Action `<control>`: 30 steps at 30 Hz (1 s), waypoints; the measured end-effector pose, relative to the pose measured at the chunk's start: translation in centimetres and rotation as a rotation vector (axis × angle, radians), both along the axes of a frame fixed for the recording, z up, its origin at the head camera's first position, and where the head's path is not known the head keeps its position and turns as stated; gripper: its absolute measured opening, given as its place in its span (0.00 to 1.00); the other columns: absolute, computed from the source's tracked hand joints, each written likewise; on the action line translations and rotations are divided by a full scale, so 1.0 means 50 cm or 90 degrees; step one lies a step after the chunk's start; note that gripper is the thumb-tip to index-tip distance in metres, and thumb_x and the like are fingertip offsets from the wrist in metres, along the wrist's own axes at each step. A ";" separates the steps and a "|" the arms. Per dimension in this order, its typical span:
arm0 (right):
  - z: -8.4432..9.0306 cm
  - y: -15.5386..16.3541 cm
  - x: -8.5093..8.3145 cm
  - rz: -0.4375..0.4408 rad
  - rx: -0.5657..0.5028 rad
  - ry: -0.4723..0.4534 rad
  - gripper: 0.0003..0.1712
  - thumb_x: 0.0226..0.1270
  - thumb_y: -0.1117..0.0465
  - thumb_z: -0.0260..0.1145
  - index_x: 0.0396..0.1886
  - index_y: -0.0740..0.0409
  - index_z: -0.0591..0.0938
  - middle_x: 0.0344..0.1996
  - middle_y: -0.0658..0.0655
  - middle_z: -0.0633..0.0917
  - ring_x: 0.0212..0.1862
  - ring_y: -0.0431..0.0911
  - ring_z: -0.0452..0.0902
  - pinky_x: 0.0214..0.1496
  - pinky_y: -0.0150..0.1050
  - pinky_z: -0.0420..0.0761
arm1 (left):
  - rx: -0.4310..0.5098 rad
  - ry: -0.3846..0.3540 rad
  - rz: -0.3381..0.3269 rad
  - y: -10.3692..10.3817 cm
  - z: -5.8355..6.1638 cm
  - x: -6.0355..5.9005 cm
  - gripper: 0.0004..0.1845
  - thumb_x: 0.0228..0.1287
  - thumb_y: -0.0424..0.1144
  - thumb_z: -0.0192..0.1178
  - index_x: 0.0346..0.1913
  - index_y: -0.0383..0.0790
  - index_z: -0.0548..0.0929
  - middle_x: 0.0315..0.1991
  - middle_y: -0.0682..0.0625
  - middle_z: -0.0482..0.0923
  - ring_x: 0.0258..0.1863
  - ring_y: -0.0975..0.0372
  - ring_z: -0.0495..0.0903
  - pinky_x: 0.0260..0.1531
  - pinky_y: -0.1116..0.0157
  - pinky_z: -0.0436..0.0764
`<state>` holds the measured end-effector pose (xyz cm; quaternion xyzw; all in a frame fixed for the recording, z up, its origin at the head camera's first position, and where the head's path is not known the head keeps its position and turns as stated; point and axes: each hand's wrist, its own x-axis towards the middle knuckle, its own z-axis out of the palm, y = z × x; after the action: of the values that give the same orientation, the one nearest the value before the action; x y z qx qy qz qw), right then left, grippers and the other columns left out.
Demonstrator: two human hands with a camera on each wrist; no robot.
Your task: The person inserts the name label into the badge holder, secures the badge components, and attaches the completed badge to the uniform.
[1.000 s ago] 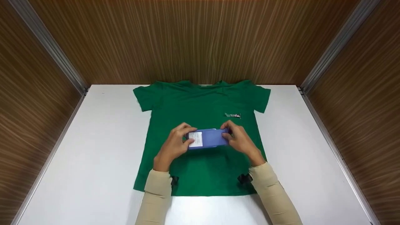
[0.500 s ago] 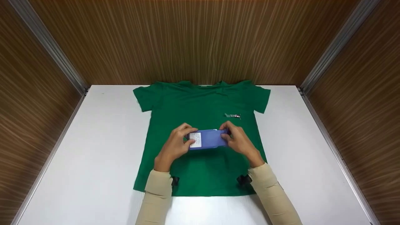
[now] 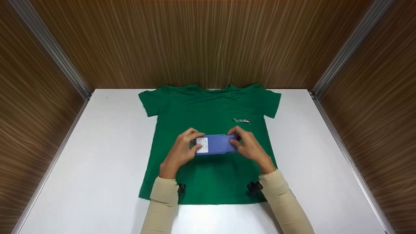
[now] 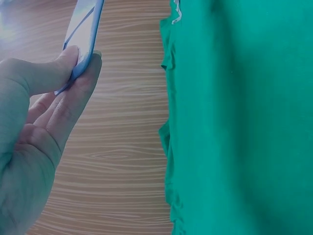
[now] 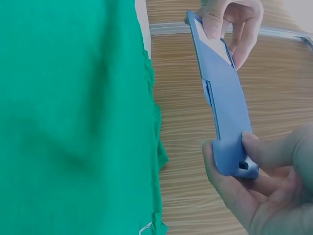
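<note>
Hands hold a flat blue case by its two ends, above the middle of a green T-shirt. The left hand pinches the end bearing a white label; the right hand pinches the opposite end between thumb and fingers. The shirt lies spread flat on a white table, with a small silvery item resting near its right sleeve.

T-shirt flat on table, case above its middle, small clip behind-right of case
</note>
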<state>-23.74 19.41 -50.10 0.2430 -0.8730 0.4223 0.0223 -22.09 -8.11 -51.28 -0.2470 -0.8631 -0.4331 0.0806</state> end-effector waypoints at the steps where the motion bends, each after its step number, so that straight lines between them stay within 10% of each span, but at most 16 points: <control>1: 0.001 0.001 0.000 0.001 -0.001 -0.002 0.09 0.75 0.69 0.64 0.51 0.62 0.80 0.42 0.63 0.86 0.40 0.48 0.78 0.45 0.42 0.79 | 0.001 0.003 0.001 0.000 0.000 0.000 0.17 0.69 0.29 0.66 0.60 0.35 0.85 0.53 0.42 0.80 0.48 0.55 0.81 0.51 0.52 0.85; 30: 0.009 0.021 -0.008 -0.029 -0.082 0.026 0.19 0.71 0.71 0.67 0.59 0.61 0.81 0.39 0.64 0.87 0.37 0.51 0.85 0.38 0.40 0.84 | 0.056 0.008 0.013 -0.002 -0.004 -0.007 0.22 0.71 0.29 0.63 0.67 0.39 0.80 0.55 0.40 0.81 0.37 0.56 0.83 0.36 0.56 0.87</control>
<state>-24.14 20.46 -49.67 0.2296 -0.8489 0.4716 0.0656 -22.42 -8.19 -51.49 -0.2372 -0.8453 -0.4680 0.1009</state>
